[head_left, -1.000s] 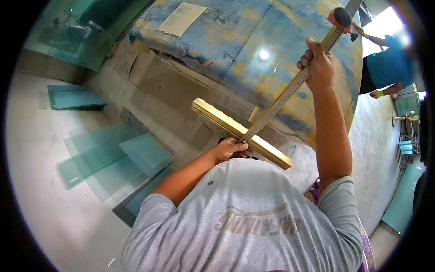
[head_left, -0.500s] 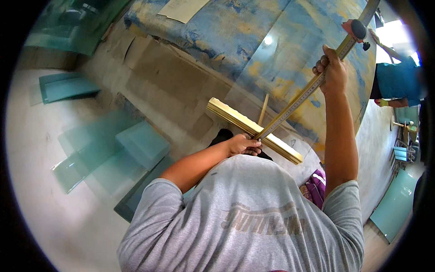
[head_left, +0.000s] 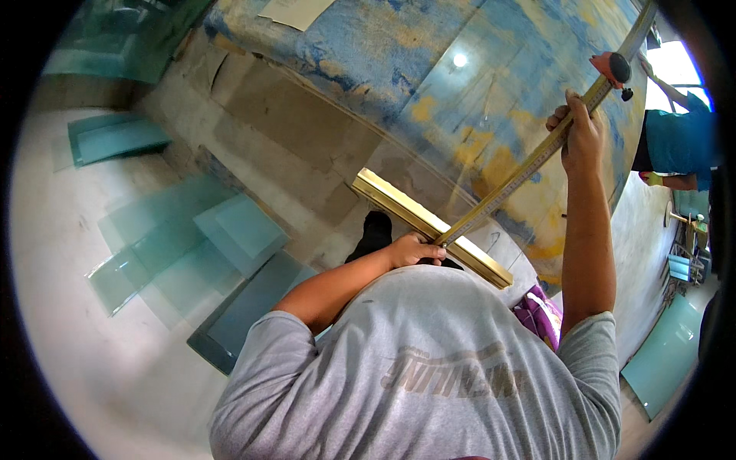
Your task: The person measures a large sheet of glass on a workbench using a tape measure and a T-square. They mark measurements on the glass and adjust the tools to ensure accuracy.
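Observation:
A T-square glass cutter [head_left: 502, 192] lies across in front of me, with a gold crossbar [head_left: 402, 203] and a long graduated ruler slanting up to the right. My left hand [head_left: 415, 250] is closed at the joint, its thumb on the ruler's near end. Farther up the ruler, my right hand [head_left: 581, 139] is wrapped round it. Just beyond that hand, a red slider with a black knob [head_left: 612, 69] sits on the ruler. Under the ruler a clear glass sheet [head_left: 452, 92] covers part of the blue and yellow mottled tabletop [head_left: 360, 46].
Several glass pieces [head_left: 241, 230] lie at the left, with larger glass panes [head_left: 115, 46] at the far left. A sheet of paper [head_left: 295, 11] rests on the table. At the right a person in a blue top [head_left: 675, 142] stands near another glass pane [head_left: 665, 356].
My right hand, the ruler and its slider have shifted a little up and to the right. The left hand keeps its hold at the joint.

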